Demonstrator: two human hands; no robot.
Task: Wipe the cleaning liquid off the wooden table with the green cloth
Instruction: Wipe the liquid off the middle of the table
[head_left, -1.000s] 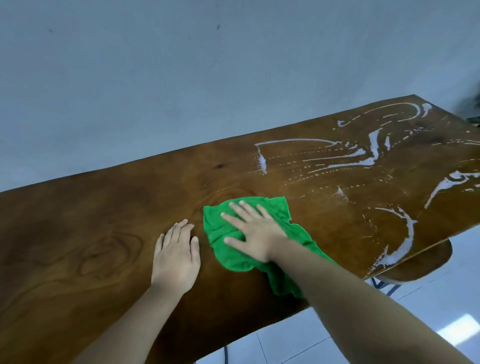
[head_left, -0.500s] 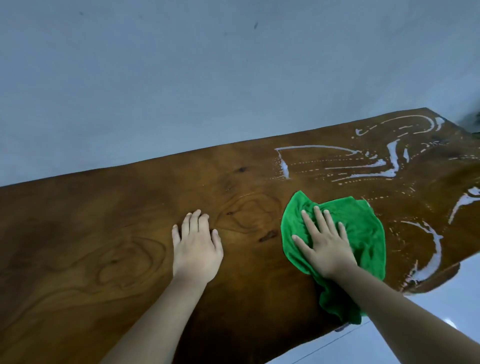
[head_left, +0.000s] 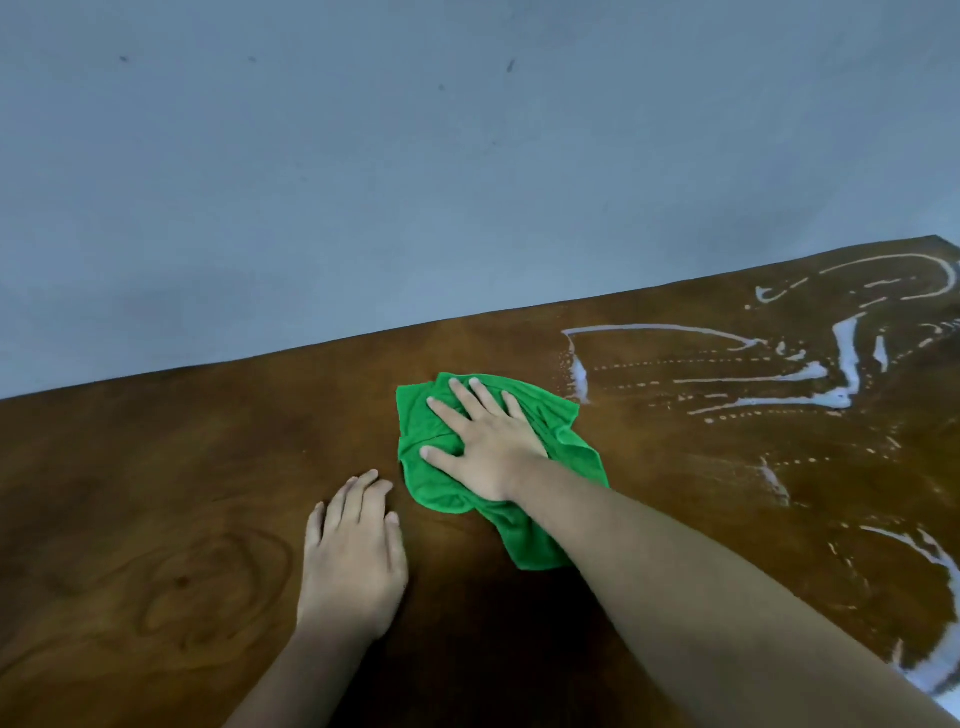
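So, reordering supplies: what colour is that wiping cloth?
Bright green cloth, plain, no pattern; the head view shows it under the right hand.

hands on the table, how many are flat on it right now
2. The left hand lies flat on the bare wooden table; the right hand presses flat on the green cloth.

The table (head_left: 156, 467) runs across the room with a wall (head_left: 415, 182) directly behind its far edge. The cloth (head_left: 550, 431) lies on the table near the middle, and the right hand (head_left: 488, 447) rests flat on top of it, fingers spread. The left hand (head_left: 353, 561) lies flat on the bare table just left of the cloth and nearer the person, not touching it. Streaks of cleaning liquid (head_left: 779, 384) spread over the table to the right of the cloth, the nearest just beside its far right corner.
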